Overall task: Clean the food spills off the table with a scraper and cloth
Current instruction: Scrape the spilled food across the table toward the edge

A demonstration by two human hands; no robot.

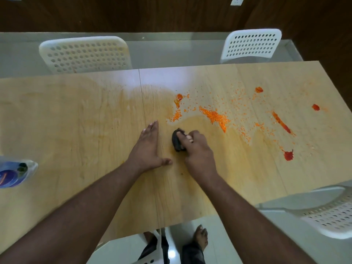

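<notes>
My right hand [198, 151] grips a dark, scraper-like tool [176, 140] and holds it down on the wooden table [76, 130] near the middle. Just left of it, my left hand [147, 147] lies flat on the tabletop with its fingers straight. Orange crumbs [216, 116] are scattered beyond and to the right of the tool. Red sauce blobs lie farther right, one streak [282, 122] and one splat [288, 155]. A wet, orange-tinted film covers the left and centre of the table. No cloth can be seen.
A clear plastic bag with a blue item [14, 174] lies at the table's left edge. Two white perforated chairs [85, 54] [251, 44] stand at the far side, and a third [323, 212] at the near right. My feet [200, 237] show below the near edge.
</notes>
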